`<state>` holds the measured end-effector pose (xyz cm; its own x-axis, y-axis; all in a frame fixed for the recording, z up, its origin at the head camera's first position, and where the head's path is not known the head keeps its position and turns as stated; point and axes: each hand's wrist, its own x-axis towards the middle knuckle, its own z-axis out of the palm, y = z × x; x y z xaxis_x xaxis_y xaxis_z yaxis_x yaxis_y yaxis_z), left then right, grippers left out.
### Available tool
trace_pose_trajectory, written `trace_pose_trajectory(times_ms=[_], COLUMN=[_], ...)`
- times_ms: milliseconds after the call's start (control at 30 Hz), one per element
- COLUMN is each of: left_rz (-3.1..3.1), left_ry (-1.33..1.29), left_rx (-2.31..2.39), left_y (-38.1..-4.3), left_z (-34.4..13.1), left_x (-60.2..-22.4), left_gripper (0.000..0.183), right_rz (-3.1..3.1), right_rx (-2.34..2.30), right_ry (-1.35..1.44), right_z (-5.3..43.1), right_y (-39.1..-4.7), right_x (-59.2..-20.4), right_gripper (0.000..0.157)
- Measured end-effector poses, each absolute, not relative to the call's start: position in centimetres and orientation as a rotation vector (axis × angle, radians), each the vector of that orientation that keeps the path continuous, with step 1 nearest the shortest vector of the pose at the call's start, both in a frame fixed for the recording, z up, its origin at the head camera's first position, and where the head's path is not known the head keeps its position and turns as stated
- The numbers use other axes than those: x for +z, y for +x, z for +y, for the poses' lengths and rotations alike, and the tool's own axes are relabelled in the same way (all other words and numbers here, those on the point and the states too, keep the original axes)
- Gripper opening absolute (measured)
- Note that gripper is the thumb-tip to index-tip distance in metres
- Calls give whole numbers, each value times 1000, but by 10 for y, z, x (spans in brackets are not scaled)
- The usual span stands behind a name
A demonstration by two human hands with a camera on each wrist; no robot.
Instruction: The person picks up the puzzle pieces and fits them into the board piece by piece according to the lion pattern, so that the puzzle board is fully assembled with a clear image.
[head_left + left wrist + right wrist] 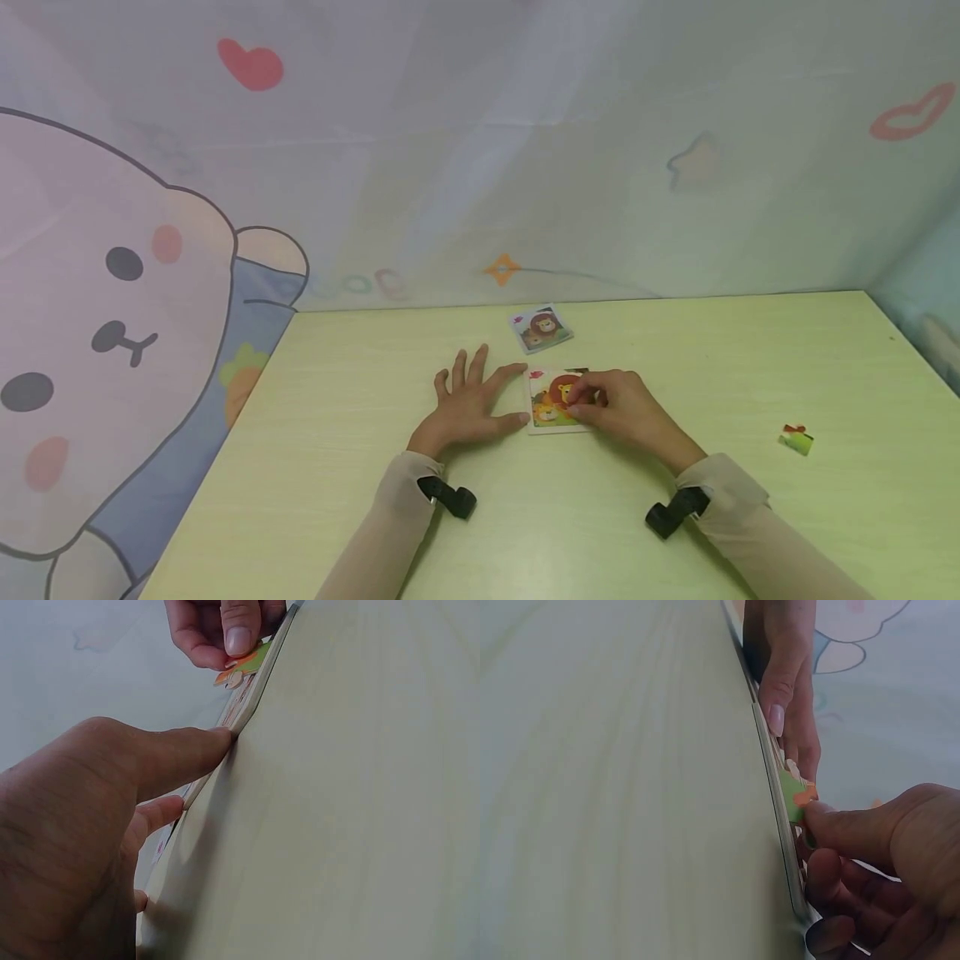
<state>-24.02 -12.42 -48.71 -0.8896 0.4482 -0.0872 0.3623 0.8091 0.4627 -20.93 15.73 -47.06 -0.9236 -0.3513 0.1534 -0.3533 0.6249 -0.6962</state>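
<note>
A lion jigsaw puzzle (546, 417) in a pale-edged board lies mid-table. My left hand (467, 408) is spread at its left side, thumb and index fingertips right at the board's edge (249, 712). From the right, my right hand (624, 410) reaches over the board, thumb and fingers pinching a green and orange puzzle piece (792, 796). In the left wrist view this puzzle piece (255, 661) stands tilted up from the board. The right hand covers the board's right part in the head view.
Behind the board lies a card (542, 328) with the same lion picture. A loose puzzle piece (797, 440), green and red, sits far to the right on the table (540, 533). A printed cloth (450, 167) hangs along the table's back edge.
</note>
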Motion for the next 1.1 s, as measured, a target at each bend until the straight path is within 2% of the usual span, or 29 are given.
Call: trace_pose_trajectory(times_ms=[433,700,1100], left_rz=[2794,2808,2796], left_ry=[618,614,631], left_rx=[625,582,643], left_y=[-243,-233,-236], left_z=[-125,-122,-124], left_x=[-488,-471,-480], left_gripper=[81,77,79], right_rz=[-2858,-2908,-2927], right_rx=[1150,1146,1156], right_ry=[598,562,557], right_z=[151,148,149], right_y=[-212,-211,-209], right_x=[-473,-470,-468], right_gripper=[6,6,8])
